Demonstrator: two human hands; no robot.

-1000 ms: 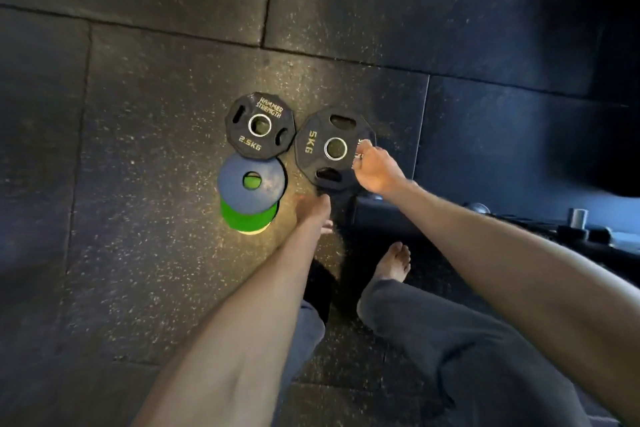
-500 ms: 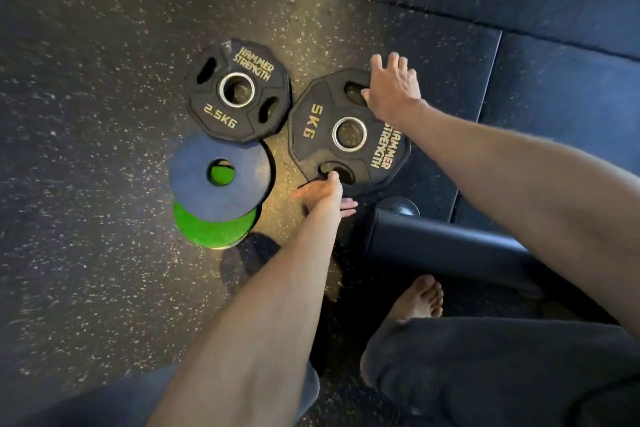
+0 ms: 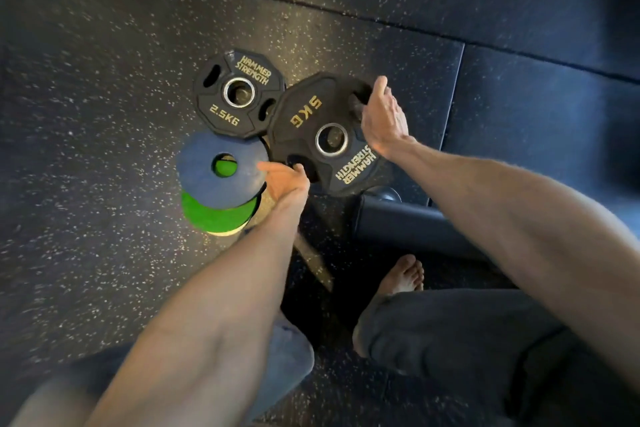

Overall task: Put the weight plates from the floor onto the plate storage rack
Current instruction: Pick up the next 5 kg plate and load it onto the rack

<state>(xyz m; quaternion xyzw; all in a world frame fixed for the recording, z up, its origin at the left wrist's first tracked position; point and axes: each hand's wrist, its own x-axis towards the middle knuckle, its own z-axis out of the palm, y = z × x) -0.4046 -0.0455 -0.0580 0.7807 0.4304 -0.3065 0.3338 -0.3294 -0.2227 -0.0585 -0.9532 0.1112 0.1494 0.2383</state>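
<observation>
A black 5 kg plate [image 3: 304, 128] with gold lettering is held just above the rubber floor, overlapping the edge of a black 2.5 kg plate [image 3: 228, 114] that lies flat. My right hand [image 3: 382, 118] grips its far handle slot, fingers curled into the hole. My left hand [image 3: 289, 180] grips its near slot, fingers hooked in from below. Left of it a blue plate [image 3: 201, 170] lies stacked on a green plate [image 3: 211, 215]. The storage rack is out of view.
A dark padded bar or base [image 3: 408, 225] lies on the floor just right of the plates, near my bare right foot [image 3: 403, 276]. Speckled black rubber tiles [image 3: 86, 114] stretch to the left and behind.
Both hands have closed into the 5 kg plate's slots. The plate has tilted up off the floor and shifted left over the 2.5 kg plate's edge.
</observation>
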